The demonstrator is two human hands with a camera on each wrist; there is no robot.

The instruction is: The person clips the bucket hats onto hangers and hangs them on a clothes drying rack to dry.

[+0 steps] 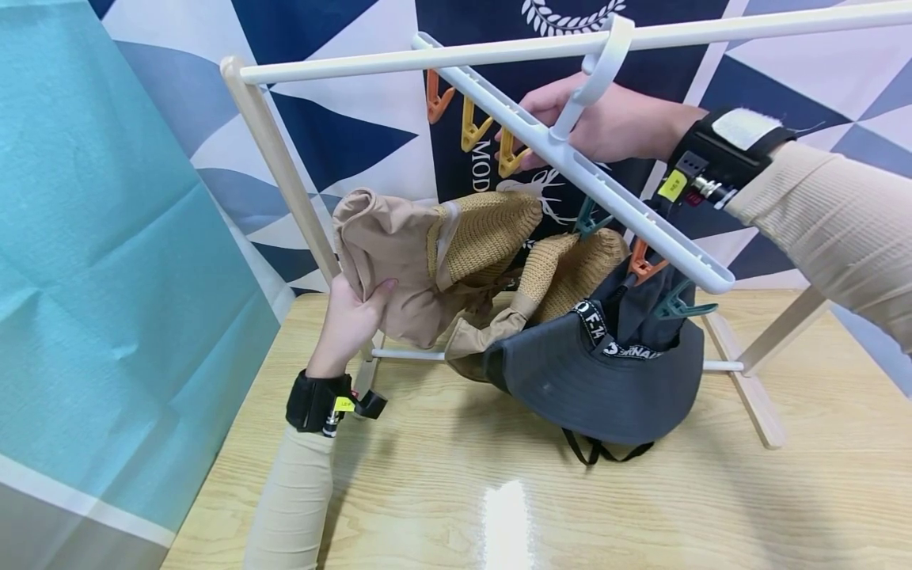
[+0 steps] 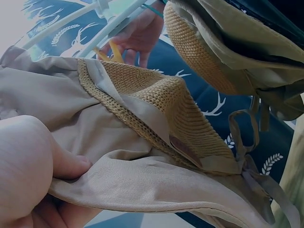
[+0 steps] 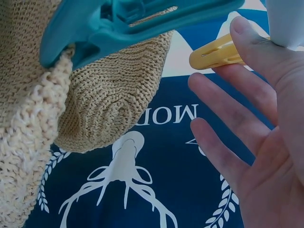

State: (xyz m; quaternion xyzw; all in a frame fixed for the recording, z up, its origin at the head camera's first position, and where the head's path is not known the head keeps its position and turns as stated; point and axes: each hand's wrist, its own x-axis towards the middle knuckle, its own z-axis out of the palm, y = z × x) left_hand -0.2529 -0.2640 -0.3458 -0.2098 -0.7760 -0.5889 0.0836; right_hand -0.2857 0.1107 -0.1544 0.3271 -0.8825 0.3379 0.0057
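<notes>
My left hand (image 1: 352, 317) grips the beige cloth brim of a sun hat (image 2: 128, 178), with the thumb on top and the fingers underneath. The hat's tan knitted crown (image 1: 495, 229) points right, towards the hanger. Behind the pale blue clip hanger (image 1: 499, 99), my right hand (image 1: 606, 119) pinches a yellow clip (image 3: 218, 54) between thumb and index finger, while the other fingers are spread. That clip holds no cloth. A second knitted hat (image 1: 556, 269) hangs from a teal clip (image 3: 104, 33), and a dark grey bucket hat (image 1: 606, 380) hangs closer to me.
A white rod (image 1: 442, 57) on a wooden frame (image 1: 278, 158) carries the hanger. An orange clip (image 1: 437, 99) and another yellow clip (image 1: 473, 127) hang at its far end. Below is a wooden table (image 1: 427, 475); a patterned backdrop (image 1: 342, 134) stands behind.
</notes>
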